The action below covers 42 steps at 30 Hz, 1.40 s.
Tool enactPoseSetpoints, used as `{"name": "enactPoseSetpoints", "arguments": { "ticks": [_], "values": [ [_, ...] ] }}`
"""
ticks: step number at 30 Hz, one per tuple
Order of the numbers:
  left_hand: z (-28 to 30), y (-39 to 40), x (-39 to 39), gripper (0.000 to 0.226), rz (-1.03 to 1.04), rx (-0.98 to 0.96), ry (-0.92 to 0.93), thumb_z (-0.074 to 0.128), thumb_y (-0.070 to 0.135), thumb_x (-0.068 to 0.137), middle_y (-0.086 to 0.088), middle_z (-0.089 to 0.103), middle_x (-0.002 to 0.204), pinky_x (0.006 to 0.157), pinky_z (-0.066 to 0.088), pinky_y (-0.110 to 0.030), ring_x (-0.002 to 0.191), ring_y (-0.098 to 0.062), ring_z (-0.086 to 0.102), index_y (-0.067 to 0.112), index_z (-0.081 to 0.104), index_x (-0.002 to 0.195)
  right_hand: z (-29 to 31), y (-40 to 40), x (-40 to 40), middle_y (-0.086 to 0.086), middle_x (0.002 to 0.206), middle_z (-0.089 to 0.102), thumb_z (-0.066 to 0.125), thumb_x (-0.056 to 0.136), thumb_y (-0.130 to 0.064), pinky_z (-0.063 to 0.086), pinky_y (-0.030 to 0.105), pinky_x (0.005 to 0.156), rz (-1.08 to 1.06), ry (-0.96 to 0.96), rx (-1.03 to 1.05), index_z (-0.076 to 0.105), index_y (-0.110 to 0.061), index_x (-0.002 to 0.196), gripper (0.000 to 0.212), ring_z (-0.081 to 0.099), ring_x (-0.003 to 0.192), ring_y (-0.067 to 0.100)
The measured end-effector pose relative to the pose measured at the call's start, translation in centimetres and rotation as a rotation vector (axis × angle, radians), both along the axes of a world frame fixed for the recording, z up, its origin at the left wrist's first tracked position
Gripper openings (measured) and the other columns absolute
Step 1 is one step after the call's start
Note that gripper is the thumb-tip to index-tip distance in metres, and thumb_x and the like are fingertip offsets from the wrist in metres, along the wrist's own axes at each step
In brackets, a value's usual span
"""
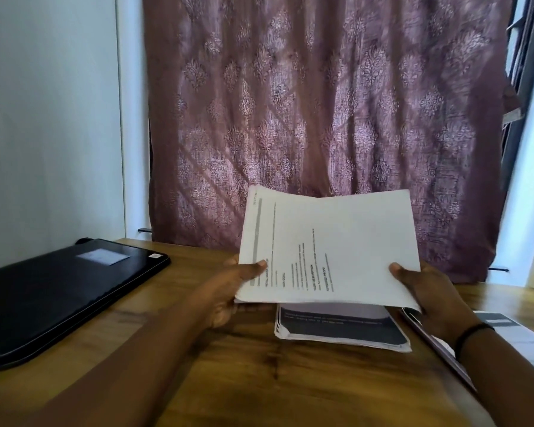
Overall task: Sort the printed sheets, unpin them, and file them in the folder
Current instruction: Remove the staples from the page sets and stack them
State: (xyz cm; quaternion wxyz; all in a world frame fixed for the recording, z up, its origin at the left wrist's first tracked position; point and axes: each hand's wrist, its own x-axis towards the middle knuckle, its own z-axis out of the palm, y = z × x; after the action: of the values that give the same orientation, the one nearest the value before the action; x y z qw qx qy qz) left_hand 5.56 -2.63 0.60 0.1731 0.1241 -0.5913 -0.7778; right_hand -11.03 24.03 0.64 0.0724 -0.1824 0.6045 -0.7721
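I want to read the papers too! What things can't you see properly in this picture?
Head view only:
- Held printed sheets: the print is too small and blurred to read; any pin is not visible.
- Stack on the table: its far part is covered by the held sheets.
- Left hand and right hand: fingers are hidden under the paper.
- Black folder: cut off by the left edge.
- Papers at right: cut off by the right edge.
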Motion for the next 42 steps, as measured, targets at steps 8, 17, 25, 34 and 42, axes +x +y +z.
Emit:
{"name": "enactPoseSetpoints", "arguments": {
  "ticks": [8,17,25,34,42],
  "values": [
    [0.6,-0.5,0.5,0.038,-0.023,0.012,0.010,0.066,0.015,0.084,-0.019,0.072,0.104,0.083,0.057,-0.047,0.092,-0.031,0.071,0.001,0.061,0.119,0.4,-0.2,0.5,0.015,0.110,0.070,0.081,0.057,-0.033,0.059,0.028,0.061,0.052,0.163,-0.016,0.061,-0.006,0.118,0.069,0.073,0.083,0.019],
    [1.0,-0.2,0.9,0.019,-0.006,0.038,-0.024,0.064,0.016,0.088,-0.021,0.073,0.095,0.071,0.059,-0.047,0.082,-0.034,0.072,0.001,0.065,0.100,0.7,-0.9,2.2,0.002,0.080,0.076,0.052,0.094,-0.003,0.055,0.020,0.055,0.104,0.190,-0.036,0.056,0.007,0.116,0.025,0.072,0.070,0.011],
    [1.2,-0.7,1.3,0.023,0.066,-0.175,0.027,0.071,0.023,0.080,-0.017,0.074,0.094,0.092,0.051,-0.053,0.092,-0.035,0.070,0.010,0.065,0.097,1.1,-0.5,1.4,0.017,0.117,0.068,0.065,0.076,-0.012,0.059,0.037,0.078,0.232,0.109,-0.068,0.060,-0.002,0.123,0.048,0.068,0.103,0.031],
    [-1.1,0.6,0.5,0.007,0.151,-0.542,0.055,0.067,0.030,0.087,0.019,0.067,0.069,0.050,0.047,-0.008,0.058,0.008,0.065,0.034,0.062,0.084,-0.6,-1.7,2.6,0.008,0.108,0.073,0.076,0.072,-0.004,0.050,0.045,0.095,0.088,0.178,-0.003,0.067,-0.009,0.114,0.043,0.069,0.101,0.027],
    [-1.6,0.4,-0.2,0.011,0.180,-0.423,0.124,0.070,0.021,0.085,0.018,0.069,0.063,0.052,0.050,-0.011,0.062,0.004,0.068,0.028,0.064,0.089,-0.7,-1.9,2.8,0.001,0.098,0.075,0.079,0.072,-0.005,0.054,0.033,0.082,-0.025,0.209,0.004,0.070,-0.018,0.098,0.030,0.072,0.090,0.017]
  ]
}}
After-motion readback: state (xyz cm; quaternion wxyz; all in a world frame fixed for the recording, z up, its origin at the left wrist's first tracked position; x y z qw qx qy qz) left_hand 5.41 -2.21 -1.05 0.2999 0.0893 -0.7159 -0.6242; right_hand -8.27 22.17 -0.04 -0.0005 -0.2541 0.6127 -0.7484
